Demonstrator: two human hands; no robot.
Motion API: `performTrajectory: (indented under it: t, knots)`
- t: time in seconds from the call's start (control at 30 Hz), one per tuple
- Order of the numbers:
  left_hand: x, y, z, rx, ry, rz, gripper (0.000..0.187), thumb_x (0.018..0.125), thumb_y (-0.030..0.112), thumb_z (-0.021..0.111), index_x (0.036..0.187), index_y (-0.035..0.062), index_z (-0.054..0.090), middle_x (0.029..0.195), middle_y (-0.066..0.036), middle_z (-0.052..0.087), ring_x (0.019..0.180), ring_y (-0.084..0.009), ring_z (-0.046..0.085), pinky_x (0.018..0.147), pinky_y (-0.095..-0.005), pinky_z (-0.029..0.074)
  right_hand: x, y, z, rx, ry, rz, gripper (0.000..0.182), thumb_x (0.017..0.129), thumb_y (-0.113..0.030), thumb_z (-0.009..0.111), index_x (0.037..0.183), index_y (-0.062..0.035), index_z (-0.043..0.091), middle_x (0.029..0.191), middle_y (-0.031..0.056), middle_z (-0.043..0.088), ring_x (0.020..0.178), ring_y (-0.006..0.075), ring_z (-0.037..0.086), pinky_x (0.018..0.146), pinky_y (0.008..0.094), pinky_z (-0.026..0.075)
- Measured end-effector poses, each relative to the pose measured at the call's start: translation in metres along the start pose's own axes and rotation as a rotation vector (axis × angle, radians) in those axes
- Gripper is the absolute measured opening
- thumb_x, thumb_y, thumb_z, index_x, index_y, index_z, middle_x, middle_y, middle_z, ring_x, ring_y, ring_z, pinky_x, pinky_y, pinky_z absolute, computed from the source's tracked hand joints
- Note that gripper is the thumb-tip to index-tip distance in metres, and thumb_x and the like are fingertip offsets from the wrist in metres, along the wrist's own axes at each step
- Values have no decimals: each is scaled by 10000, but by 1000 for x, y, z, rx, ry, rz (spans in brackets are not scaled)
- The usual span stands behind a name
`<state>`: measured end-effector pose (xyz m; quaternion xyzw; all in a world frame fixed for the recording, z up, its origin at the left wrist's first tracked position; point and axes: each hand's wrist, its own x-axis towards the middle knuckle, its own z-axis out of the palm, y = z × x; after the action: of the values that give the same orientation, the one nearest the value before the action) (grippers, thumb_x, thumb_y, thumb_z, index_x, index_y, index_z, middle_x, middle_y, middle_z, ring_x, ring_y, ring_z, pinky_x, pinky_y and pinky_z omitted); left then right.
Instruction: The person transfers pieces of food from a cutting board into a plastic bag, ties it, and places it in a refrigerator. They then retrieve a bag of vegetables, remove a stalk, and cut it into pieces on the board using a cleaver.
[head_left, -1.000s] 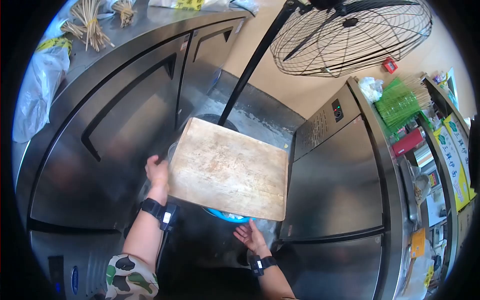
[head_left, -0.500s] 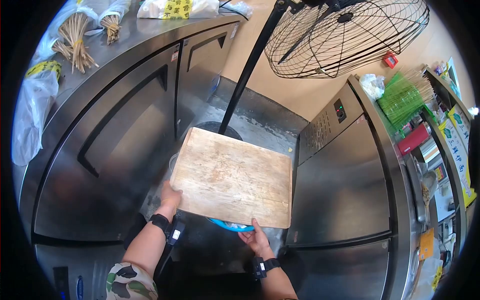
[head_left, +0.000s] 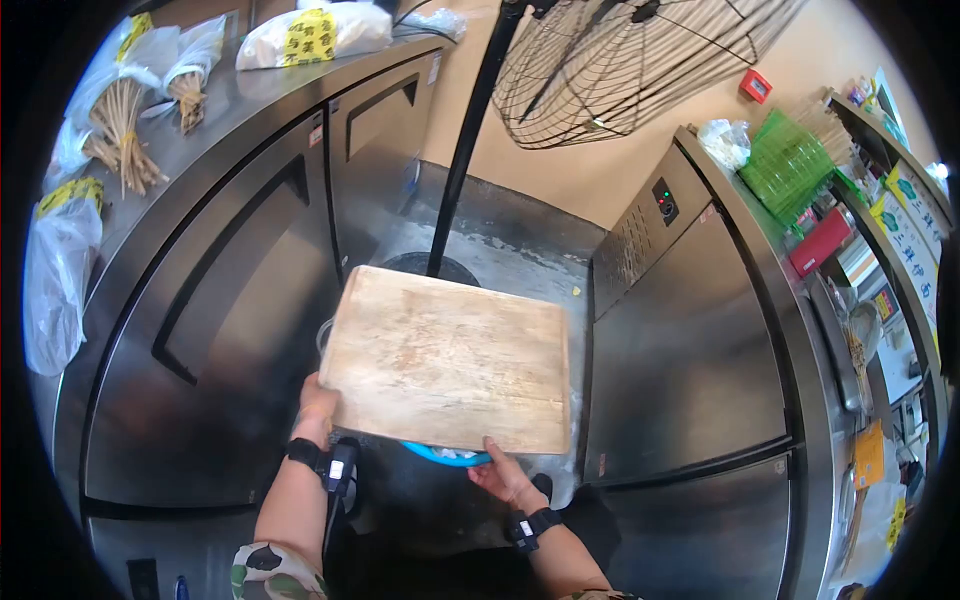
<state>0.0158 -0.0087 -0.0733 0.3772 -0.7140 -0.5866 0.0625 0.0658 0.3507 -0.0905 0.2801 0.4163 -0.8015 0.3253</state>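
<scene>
A worn wooden cutting board (head_left: 450,360) spans the space between my two hands, its flat face up toward me. My left hand (head_left: 318,403) grips it at the near left corner. At the near edge, right of the middle, my right hand (head_left: 500,472) holds it with the thumb on top and the fingers underneath. Below that edge shows part of a blue rim (head_left: 440,456) with something whitish inside, close to my right fingers; the board hides the rest. Both wrists wear black straps with small devices.
Steel counters with doors stand left (head_left: 230,310) and right (head_left: 690,340). A black-caged standing fan (head_left: 620,70) rises beyond the board, its round base on the wet floor. Bundled skewers (head_left: 125,130) lie on the left counter; a green basket (head_left: 785,165) sits on the right one.
The board and both hands appear slightly further left in view, still in the same grip. The surroundings have shifted too as the head view turned.
</scene>
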Motion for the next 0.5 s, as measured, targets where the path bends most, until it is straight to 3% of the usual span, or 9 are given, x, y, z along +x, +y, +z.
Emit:
performTrajectory:
  t: [0.07, 0.17, 0.3, 0.4, 0.5]
  knots:
    - [15, -9, -17, -17, 16, 15, 466, 700, -55, 550, 1160, 3, 584, 993, -150, 679, 957, -271, 647, 868, -316, 479, 7, 10, 17, 13, -13, -3, 372, 914, -376, 607, 1139, -86, 543, 1088, 97, 625, 973, 200, 596, 836, 374, 507]
    - [37, -29, -31, 87, 53, 186, 406, 743, -4, 575, 1149, -15, 580, 1153, -176, 621, 1059, -277, 607, 887, -320, 463, 10, 25, 40, 107, -101, -54, 386, 919, -369, 601, 1148, -66, 535, 1090, 105, 621, 1007, 217, 593, 851, 386, 518]
    - [21, -14, -31, 41, -66, 150, 391, 789, 54, 612, 1174, 4, 564, 1158, -143, 606, 1033, -244, 596, 867, -320, 471, 9, 30, 45, 159, -115, -65, 423, 924, -355, 596, 1186, -36, 500, 1129, 124, 604, 1022, 238, 596, 916, 419, 495]
    - [-36, 32, -30, -225, -198, 47, 315, 848, 65, 603, 1162, 49, 578, 1066, -85, 612, 929, -180, 585, 813, -318, 484, 9, 33, 43, 137, -120, -83, 446, 922, -351, 600, 1192, -15, 484, 1132, 148, 592, 1016, 263, 597, 925, 431, 492]
    - [-89, 50, -39, -225, -402, -13, 222, 882, 144, 615, 1099, 105, 590, 973, -12, 613, 954, -153, 562, 848, -333, 462, 6, 35, 41, 114, -68, -98, 483, 909, -358, 619, 1185, 11, 476, 1105, 183, 583, 1012, 298, 597, 909, 438, 507]
